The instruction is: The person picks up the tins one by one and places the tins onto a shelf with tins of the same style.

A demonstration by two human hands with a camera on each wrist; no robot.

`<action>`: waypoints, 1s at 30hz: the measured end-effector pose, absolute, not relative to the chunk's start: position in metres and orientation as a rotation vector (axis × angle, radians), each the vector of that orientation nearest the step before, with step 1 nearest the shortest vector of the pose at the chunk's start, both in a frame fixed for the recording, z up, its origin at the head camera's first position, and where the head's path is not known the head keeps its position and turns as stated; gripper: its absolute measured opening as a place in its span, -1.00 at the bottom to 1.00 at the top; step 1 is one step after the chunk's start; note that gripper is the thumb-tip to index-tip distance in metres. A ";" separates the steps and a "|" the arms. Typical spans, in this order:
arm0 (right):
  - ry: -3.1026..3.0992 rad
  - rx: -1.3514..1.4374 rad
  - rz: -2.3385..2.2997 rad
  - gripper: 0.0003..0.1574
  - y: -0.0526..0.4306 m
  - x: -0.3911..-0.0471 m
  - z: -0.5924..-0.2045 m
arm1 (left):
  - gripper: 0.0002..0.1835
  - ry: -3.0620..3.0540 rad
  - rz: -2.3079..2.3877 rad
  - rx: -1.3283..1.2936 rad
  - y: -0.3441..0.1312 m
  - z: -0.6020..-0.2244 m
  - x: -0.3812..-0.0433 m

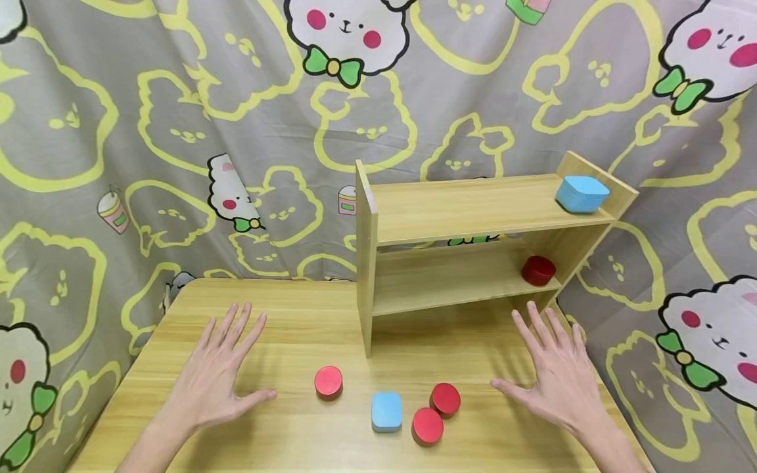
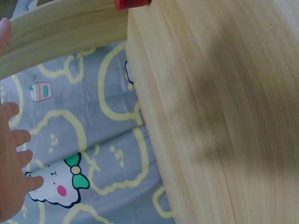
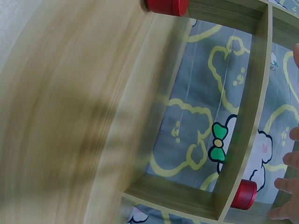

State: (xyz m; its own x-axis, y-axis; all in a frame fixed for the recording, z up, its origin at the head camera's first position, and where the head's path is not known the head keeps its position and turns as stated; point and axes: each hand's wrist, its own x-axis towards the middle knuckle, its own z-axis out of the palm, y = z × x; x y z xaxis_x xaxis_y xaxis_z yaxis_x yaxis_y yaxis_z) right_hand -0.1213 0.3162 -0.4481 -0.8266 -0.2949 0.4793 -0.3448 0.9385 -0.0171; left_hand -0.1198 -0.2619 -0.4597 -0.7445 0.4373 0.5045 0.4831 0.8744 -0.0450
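My left hand (image 1: 215,378) hovers over the left part of the table with fingers spread, holding nothing. On the right, my right hand (image 1: 556,378) is spread the same way in front of the shelf's right end, also holding nothing. Between them on the table are a round red tin (image 1: 328,382), a square blue tin (image 1: 387,412) and two more round red tins (image 1: 445,399) (image 1: 427,426) close together. The left hand is nearest the lone red tin. In the right wrist view, fingertips (image 3: 292,161) show at the right edge, near a red tin (image 3: 244,194) on the shelf.
A two-tier wooden shelf (image 1: 367,263) stands at the back right of the table (image 1: 284,328). Its top board bears a blue tin (image 1: 582,194) at the right end; the lower board bears a red tin (image 1: 538,270). A patterned curtain (image 1: 266,131) hangs behind.
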 end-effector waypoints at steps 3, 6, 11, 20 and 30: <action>-2.603 0.460 0.140 0.55 0.316 -0.122 -0.449 | 0.29 -2.530 -0.119 -0.668 -0.262 -0.460 -0.120; -2.599 0.462 0.146 0.54 0.316 -0.121 -0.450 | 0.30 -2.528 -0.119 -0.668 -0.263 -0.460 -0.119; -2.591 0.466 0.154 0.54 0.317 -0.122 -0.450 | 0.30 -2.518 -0.119 -0.668 -0.264 -0.460 -0.118; -2.574 0.463 0.154 0.52 0.320 -0.124 -0.450 | 0.28 -2.511 -0.120 -0.664 -0.263 -0.461 -0.117; -2.577 0.420 0.206 0.49 0.329 -0.129 -0.446 | 0.29 -2.530 -0.180 -0.650 -0.249 -0.466 -0.119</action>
